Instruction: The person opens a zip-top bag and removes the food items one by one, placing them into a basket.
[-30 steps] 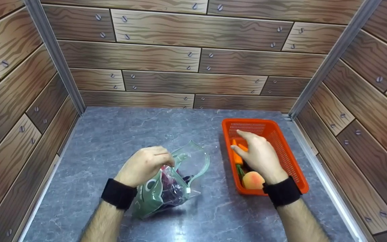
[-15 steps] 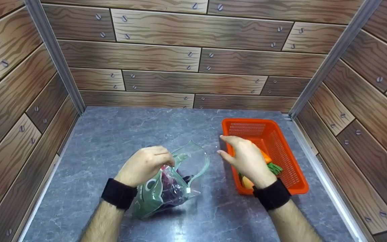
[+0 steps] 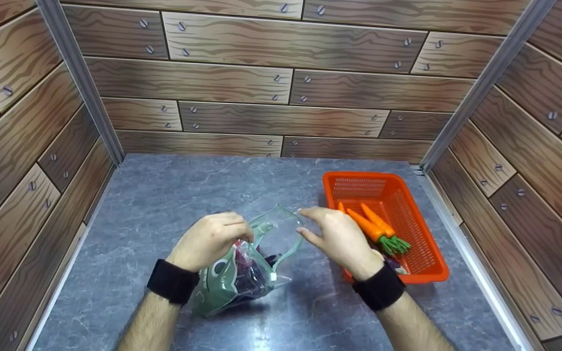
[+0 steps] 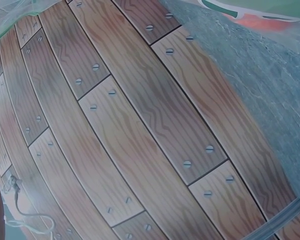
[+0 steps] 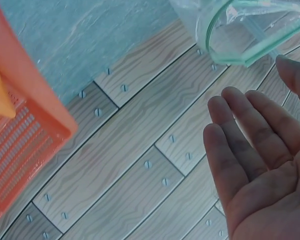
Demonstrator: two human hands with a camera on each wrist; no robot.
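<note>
No readable text, number or brand in any view. Green-and-clear plastic zip bag [image 3: 216, 288]: pale printed marks on its green side. One ring-shaped white mark [image 3: 219, 266]; others below it too small and creased to make out as letters.

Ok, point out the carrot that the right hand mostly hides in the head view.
The leftmost carrot: only its tip shows past the right hand, while the other two carrots lie mostly uncovered.
</note>
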